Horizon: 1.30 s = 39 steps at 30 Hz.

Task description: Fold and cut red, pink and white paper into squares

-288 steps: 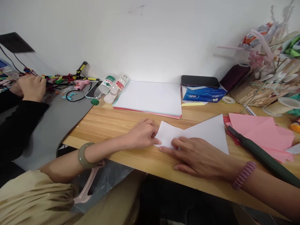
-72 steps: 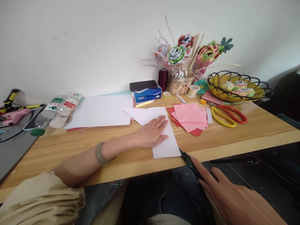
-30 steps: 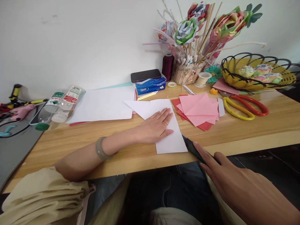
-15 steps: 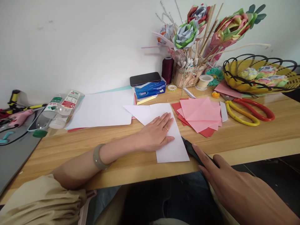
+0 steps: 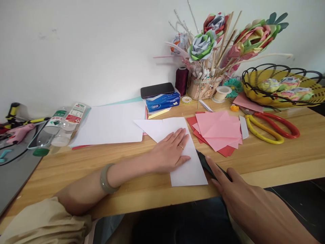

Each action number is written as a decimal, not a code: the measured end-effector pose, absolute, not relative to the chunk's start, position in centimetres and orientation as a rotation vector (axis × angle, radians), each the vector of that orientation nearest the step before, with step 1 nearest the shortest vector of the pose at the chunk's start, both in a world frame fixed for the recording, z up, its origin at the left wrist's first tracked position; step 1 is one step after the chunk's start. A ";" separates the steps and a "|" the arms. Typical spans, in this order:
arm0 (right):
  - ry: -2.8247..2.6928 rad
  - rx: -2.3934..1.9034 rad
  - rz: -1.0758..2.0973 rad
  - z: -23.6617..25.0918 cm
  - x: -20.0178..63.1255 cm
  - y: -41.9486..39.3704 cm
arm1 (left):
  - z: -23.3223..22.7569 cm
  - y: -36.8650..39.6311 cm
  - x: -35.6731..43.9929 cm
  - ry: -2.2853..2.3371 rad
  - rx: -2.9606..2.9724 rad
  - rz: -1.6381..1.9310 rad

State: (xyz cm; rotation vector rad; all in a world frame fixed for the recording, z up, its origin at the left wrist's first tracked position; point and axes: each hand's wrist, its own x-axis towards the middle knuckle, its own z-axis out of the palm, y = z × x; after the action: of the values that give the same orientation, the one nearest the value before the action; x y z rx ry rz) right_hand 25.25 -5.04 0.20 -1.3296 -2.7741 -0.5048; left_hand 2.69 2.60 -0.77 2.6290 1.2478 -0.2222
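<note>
A folded sheet of white paper lies on the wooden table, one pointed corner reaching to the left. My left hand rests flat on it, fingers stretched out and pressing it down. In my right hand is a knife by its dark handle, index finger laid along the top. The knife's front end meets the right edge of the paper; its blade is hidden, apparently under or inside the fold.
Pink and red paper squares lie right of the white paper, beside large scissors. A stack of sheets, plastic bottles, a phone on a tissue pack, paper flowers and a yellow basket stand around.
The whole scene sits slightly lower in the view, as the camera has tilted. Both hands, the paper and the knife keep nearly the same places relative to each other.
</note>
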 end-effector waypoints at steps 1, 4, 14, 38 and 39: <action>-2.782 -1.334 -0.493 0.1 25.3 -4.9 | -0.8 2.6 2.7 1.247 2.627 -0.224; -2.805 -1.386 -0.443 -0.2 25.4 -4.5 | -0.8 2.6 2.7 1.243 2.620 -0.218; -2.825 -1.364 -0.461 -0.3 24.8 -3.4 | -0.3 2.6 3.0 1.237 2.595 -0.251; -2.658 -1.451 -0.562 -0.5 23.4 -0.2 | -0.8 2.6 3.0 1.225 2.599 -0.205; -2.651 -1.475 -0.574 -0.5 23.2 0.0 | -0.8 2.7 3.1 1.224 2.600 -0.204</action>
State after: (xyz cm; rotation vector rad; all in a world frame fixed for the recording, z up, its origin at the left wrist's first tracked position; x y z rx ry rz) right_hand 23.22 -0.01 -0.53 -1.4746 -2.6509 -0.5739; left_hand 3.06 2.65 -0.77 2.5996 1.2235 -0.2038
